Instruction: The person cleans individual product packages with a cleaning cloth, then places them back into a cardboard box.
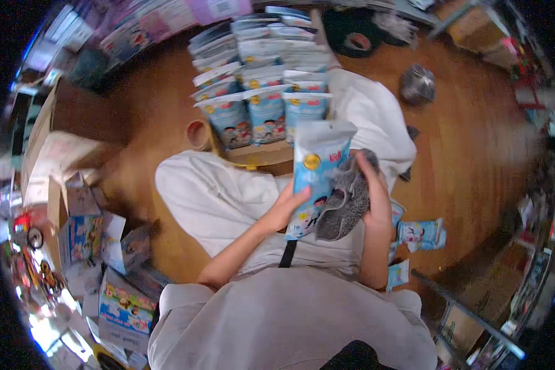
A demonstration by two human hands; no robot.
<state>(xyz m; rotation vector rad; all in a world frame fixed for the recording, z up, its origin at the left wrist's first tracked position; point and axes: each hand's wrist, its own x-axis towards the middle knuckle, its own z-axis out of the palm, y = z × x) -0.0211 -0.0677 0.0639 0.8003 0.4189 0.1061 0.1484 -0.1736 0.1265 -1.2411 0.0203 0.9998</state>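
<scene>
A blue and white packet [311,176] with cartoon figures and red lettering is held upright over my lap. My left hand [288,206] grips its lower left edge, thumb across the front. A crumpled grey cloth [344,213] is in my right hand [377,191], bunched against the packet's right side, fingers wrapped round the cloth. Beyond my crossed legs, several similar packets [268,114] stand upright in rows, packed closely together in what looks like a shallow cardboard box [262,154].
A brown tape roll [198,134] sits left of the rows. More blue packets [420,234] lie on the wooden floor by my right side. Cardboard boxes [83,160] and printed cartons [126,308] crowd the left. A grey bundle [417,84] rests at the far right.
</scene>
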